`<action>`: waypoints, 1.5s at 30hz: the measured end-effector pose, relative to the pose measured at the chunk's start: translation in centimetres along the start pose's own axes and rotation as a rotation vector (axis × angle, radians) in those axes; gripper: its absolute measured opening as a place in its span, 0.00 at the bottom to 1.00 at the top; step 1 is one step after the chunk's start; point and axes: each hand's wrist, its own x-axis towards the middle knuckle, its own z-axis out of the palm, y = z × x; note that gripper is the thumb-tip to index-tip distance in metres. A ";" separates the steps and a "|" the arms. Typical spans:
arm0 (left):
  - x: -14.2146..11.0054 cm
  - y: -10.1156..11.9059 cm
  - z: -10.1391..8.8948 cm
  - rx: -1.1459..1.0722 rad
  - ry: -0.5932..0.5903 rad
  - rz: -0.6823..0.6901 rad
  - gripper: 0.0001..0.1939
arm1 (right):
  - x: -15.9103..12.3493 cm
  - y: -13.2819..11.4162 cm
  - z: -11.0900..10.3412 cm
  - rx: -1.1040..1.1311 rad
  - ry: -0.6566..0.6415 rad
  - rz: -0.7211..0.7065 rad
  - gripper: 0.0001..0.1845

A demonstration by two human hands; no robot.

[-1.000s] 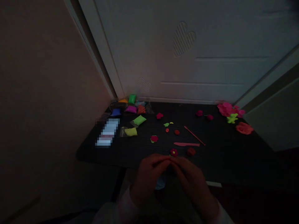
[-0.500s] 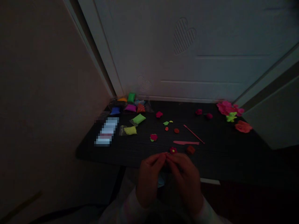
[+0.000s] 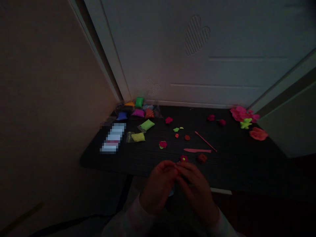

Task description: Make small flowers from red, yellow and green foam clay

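The fingers of the left hand and the right hand meet tip to tip over the near edge of the tabletop, bent and drawn close together; a trace of red shows between them, but the dark hides whether they pinch a piece there. Just beyond the fingertips lies a crimson flower with a yellow centre, and to its right a reddish-brown lump. Farther out, a pink knife-shaped tool lies crosswise, with a thin pink stick slanting behind it. Left of these are a dark red disc, a smaller red piece and a light green piece; nearer and farther left sits a crimson piece with green at its edge. A crimson star-shaped flower lies toward the far side. At the left are a yellow packet, a lime packet and a blurred-out bright rectangle, with more coloured packets behind. At the far right, pink petals, a yellow-green bear-like figure and a coral flower sit close together.
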 end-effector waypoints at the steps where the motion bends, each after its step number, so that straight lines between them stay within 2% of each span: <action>1: 0.1 -0.1 -0.1 -0.010 -0.007 -0.003 0.12 | 0.0 -0.1 0.0 0.012 -0.020 -0.001 0.13; 4: 0.2 -0.3 -0.2 -0.008 -0.007 0.007 0.13 | 0.0 -0.2 0.0 0.018 -0.043 -0.006 0.13; 9: 0.1 -0.4 0.0 0.208 0.071 0.080 0.10 | 0.0 0.1 0.2 -0.035 -0.030 -0.020 0.12; 13: 0.0 -0.1 0.1 0.267 0.071 0.112 0.13 | 0.0 0.3 0.0 -0.028 0.002 -0.007 0.11; 16: 0.2 0.4 -0.3 0.306 0.117 0.160 0.12 | 0.0 0.7 -0.9 -0.032 0.082 0.087 0.07; 21: 1.0 1.2 -1.8 0.342 0.202 0.272 0.09 | -0.3 1.8 -3.4 -0.129 0.237 0.276 0.08; 29: 1.5 1.6 -2.4 0.300 0.213 0.264 0.07 | -0.5 3.5 -6.3 -0.121 0.405 0.550 0.11; 33: 1.7 1.9 -2.3 0.312 0.209 0.251 0.06 | -0.7 4.4 -7.1 -0.123 0.403 0.602 0.13; 39: 2.1 2.1 -2.1 0.344 0.226 0.224 0.06 | -0.5 5.3 -7.3 -0.148 0.303 0.559 0.15; 42: 2.1 2.2 -2.0 0.360 0.232 0.215 0.07 | -0.2 5.7 -7.2 -0.118 0.348 0.585 0.17; 45: 2.0 2.3 -1.8 0.362 0.252 0.196 0.07 | 0.1 6.0 -7.1 -0.117 0.363 0.601 0.12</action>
